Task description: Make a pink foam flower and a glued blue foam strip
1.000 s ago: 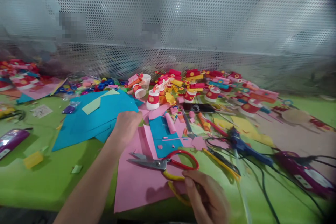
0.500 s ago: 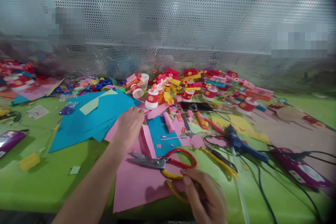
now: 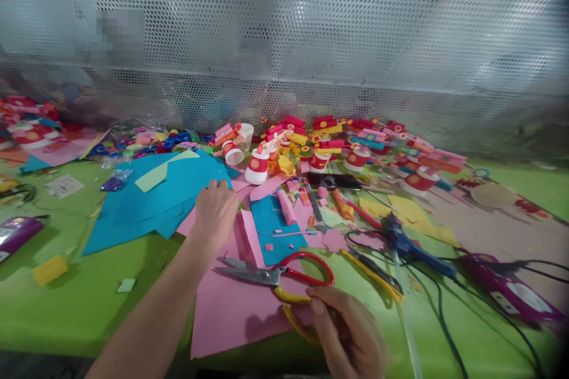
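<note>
My left hand (image 3: 217, 206) is over the top of a pink craft sheet (image 3: 235, 323), beside the blue sheets (image 3: 155, 204). Its fingers curl down away from me, hiding their tips and whatever they hold. My right hand (image 3: 349, 328) is closed at the yellow handle of a pair of scissors (image 3: 267, 276), thumb and forefinger pinched together. The scissors have one red and one yellow handle. Their blades point left, slightly apart, above the pink sheet. Beyond them lies a blue piece (image 3: 267, 249) with a pink roll (image 3: 285, 207) and small scraps on it.
Red-and-white paper-cup models (image 3: 258, 167) line the back, before a perforated metal screen (image 3: 284, 29). On the right are a blue glue gun (image 3: 415, 247) with cables, yellow-handled cutters (image 3: 373, 272) and a purple device (image 3: 511, 287). A phone (image 3: 333, 181) lies behind the scraps.
My left hand has drawn back slightly leftward, with its fingers more curled. My right hand and the scissors have stayed almost still.
</note>
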Motion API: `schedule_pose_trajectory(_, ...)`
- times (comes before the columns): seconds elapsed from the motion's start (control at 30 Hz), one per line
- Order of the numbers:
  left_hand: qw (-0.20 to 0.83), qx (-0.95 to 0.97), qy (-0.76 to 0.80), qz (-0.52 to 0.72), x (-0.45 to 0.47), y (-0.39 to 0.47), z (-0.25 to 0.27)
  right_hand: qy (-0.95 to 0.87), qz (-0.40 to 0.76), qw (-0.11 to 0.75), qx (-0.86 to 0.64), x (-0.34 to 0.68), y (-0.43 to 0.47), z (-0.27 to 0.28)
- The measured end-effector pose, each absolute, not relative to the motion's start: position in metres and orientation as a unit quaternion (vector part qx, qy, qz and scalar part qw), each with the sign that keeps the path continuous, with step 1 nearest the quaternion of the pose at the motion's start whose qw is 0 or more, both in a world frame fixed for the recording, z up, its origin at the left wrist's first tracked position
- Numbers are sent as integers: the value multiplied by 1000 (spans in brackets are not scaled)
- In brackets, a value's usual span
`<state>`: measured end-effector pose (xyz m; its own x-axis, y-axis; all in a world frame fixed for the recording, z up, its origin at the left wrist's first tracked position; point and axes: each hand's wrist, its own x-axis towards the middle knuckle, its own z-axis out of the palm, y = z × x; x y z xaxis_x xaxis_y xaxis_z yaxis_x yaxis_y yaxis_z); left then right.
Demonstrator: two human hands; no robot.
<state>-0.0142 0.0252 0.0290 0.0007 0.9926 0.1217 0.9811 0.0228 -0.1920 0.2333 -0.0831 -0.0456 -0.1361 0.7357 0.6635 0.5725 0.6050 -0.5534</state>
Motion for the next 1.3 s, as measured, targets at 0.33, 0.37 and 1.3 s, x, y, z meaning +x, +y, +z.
schedule_pose_trajectory(0.33, 106, -697, -709, 25, -24, 31, 31, -756, 89, 486, -430, 232, -83, -41)
schedule_pose_trajectory(0.37, 105, -695, -711, 26, -26, 32, 31, -756, 88, 486, -430, 232, -83, -41)
schedule_pose_trajectory(1.3, 53, -615, -786, -22, -57, 51, 7, -746, 102, 502, -426, 231, -83, -40)
